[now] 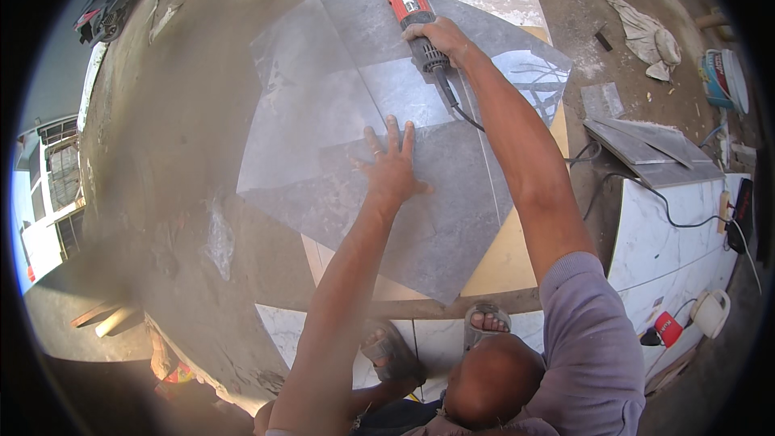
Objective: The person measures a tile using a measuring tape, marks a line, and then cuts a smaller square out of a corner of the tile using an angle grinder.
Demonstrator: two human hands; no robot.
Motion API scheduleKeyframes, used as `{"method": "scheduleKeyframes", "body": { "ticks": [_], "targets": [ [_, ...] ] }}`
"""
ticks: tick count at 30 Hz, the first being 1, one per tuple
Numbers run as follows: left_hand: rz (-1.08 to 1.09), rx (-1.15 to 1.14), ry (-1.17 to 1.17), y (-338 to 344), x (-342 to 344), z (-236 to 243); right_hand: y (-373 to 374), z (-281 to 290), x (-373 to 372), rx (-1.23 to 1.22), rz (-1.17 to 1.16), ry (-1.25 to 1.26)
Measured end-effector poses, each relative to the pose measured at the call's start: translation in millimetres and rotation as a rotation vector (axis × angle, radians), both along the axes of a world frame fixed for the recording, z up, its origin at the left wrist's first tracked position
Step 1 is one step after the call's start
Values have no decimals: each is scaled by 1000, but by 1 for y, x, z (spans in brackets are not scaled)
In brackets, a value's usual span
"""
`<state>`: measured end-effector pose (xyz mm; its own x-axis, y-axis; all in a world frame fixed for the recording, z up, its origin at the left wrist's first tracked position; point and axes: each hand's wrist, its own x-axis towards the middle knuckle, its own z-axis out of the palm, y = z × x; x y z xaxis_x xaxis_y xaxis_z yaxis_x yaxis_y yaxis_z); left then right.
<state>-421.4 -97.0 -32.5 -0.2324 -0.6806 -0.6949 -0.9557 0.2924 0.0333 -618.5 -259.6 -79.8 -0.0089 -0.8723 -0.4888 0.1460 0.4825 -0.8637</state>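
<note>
A large grey marbled tile [444,242] lies askew on cream boards [517,250], with glossy reflections on its upper part. My right hand [440,40] grips a red and black angle grinder [410,4] near the tile's far edge; its black cord trails down to the right past my forearm. A thin pale straight line runs along the tile beside that arm. My left hand [391,161] lies on the middle of the tile with fingers spread. The grinder's disc is too small to make out clearly, as is whether it touches the tile.
Stacked grey tile pieces [654,153], white marbled tiles [670,250], a power strip [739,218], a bucket [722,77], a rag [646,40] and a red object [668,327] are at the right. A motorbike [113,4] stands upper left. My sandalled feet [488,319] are below. Haze blurs the left side.
</note>
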Motion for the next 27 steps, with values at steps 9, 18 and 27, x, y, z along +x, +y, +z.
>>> {"method": "scheduleKeyframes", "body": {
  "ticks": [9,18,27],
  "targets": [
    [9,1,5,0,-2,3,19,-7,1,-72,4,8],
    [3,2,4,0,0,2,46,-3,4,-89,-32,-12],
    [11,8,2,1,-1,2,24,-8,1,-57,5,-12]
  ]
}}
